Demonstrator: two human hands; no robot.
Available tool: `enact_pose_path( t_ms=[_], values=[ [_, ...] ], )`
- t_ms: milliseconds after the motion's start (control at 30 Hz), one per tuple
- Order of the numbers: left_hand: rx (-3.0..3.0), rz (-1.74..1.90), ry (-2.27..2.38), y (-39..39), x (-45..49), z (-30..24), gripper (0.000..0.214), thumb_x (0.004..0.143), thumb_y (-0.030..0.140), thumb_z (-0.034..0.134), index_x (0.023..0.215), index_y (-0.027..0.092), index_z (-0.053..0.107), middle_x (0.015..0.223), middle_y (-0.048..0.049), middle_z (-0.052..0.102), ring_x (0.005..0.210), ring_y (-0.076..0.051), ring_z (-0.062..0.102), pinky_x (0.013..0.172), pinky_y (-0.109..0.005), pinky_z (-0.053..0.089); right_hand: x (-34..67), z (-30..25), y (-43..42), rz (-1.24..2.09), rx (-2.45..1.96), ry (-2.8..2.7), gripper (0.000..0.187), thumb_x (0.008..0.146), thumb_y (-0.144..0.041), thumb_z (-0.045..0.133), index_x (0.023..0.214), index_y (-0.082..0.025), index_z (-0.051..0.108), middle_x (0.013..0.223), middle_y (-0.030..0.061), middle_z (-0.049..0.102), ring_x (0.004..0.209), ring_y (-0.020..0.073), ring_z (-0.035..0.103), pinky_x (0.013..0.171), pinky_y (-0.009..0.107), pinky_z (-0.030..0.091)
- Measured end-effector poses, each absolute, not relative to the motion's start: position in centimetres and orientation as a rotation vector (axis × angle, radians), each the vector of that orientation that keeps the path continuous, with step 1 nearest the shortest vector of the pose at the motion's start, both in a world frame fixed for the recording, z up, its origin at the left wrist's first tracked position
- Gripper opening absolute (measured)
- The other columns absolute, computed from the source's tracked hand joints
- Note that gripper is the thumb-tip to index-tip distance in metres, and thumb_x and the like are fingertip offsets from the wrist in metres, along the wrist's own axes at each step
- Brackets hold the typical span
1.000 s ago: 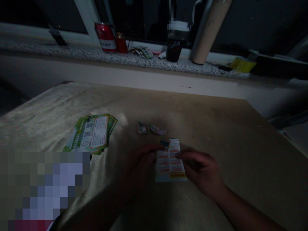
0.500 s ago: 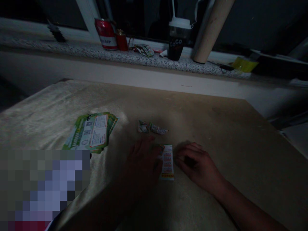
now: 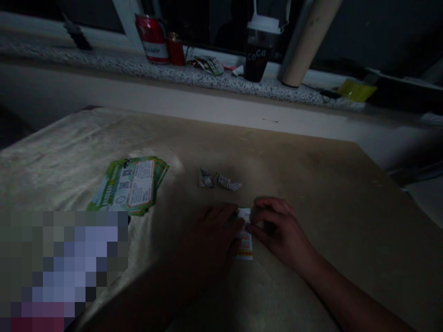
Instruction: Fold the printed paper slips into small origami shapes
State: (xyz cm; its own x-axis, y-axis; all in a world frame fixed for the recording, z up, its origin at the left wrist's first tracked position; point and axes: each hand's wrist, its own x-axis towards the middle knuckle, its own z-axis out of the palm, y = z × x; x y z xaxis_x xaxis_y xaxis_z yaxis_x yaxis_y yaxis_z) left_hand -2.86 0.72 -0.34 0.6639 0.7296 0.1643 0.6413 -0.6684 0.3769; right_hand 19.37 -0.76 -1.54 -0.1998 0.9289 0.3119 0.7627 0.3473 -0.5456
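Note:
A narrow printed paper strip [image 3: 246, 242], white with orange blocks and a yellow band near its lower end, lies flat on the table between my hands. My left hand [image 3: 216, 235] rests over its left side, fingers stretched and thumb beside it, covering part of the print. At the right edge, my right hand [image 3: 280, 226] is curled, with thumb and forefinger drawn together against the strip. Its fingertips are dark and partly hidden. Beyond my hands lie two small folded paper pieces [image 3: 206, 180] with green and white print.
A fanned stack of green printed cards [image 3: 138, 184] lies on the table [image 3: 311, 175] at left. Along the granite sill [image 3: 114, 63] stand a red can [image 3: 154, 41], a red lighter-like object [image 3: 176, 50], a lidded CoCo cup [image 3: 256, 57] and a cardboard tube [image 3: 306, 46].
My left hand has shifted right, covering more of the strip. My right fingertips have come in to its right edge. The view has tilted slightly.

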Motion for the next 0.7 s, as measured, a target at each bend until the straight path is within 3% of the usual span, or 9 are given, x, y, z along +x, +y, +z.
enact_pose_path(
  t_ms=[333,600,700],
  values=[
    [2.596,0.399,1.073,0.8,-2.8,0.5,0.031,0.098,0.019,0.057,0.126,0.02,0.071,0.141,-0.0148,0.062,0.126,-0.034,0.059,0.108,-0.056,0.046,18.9,-2.2,1.7,0.196,-1.735,-1.795,0.011,0.085,-0.035,0.082,0.079,-0.027,0.077,0.111,0.0078,0.074,0.111,0.0333,0.064,0.097,0.055,0.043],
    [2.545,0.404,1.094,0.9,-3.0,0.3,0.03,0.098,0.02,0.061,0.126,0.023,0.071,0.142,-0.0121,0.061,0.127,-0.031,0.058,0.11,-0.054,0.046,19.3,-2.0,1.1,0.272,-1.663,-1.884,0.002,0.088,-0.028,0.08,0.087,-0.029,0.079,0.117,0.0075,0.073,0.117,0.0324,0.063,0.102,0.056,0.041],
    [2.521,0.417,1.109,0.9,-3.0,0.0,0.031,0.097,0.02,0.063,0.126,0.025,0.071,0.144,-0.0112,0.06,0.13,-0.032,0.057,0.112,-0.055,0.044,19.7,-1.7,0.6,0.333,-1.617,-1.968,0.013,0.084,-0.027,0.084,0.095,-0.031,0.08,0.128,0.0083,0.069,0.125,0.0333,0.06,0.106,0.057,0.041]
  ],
)
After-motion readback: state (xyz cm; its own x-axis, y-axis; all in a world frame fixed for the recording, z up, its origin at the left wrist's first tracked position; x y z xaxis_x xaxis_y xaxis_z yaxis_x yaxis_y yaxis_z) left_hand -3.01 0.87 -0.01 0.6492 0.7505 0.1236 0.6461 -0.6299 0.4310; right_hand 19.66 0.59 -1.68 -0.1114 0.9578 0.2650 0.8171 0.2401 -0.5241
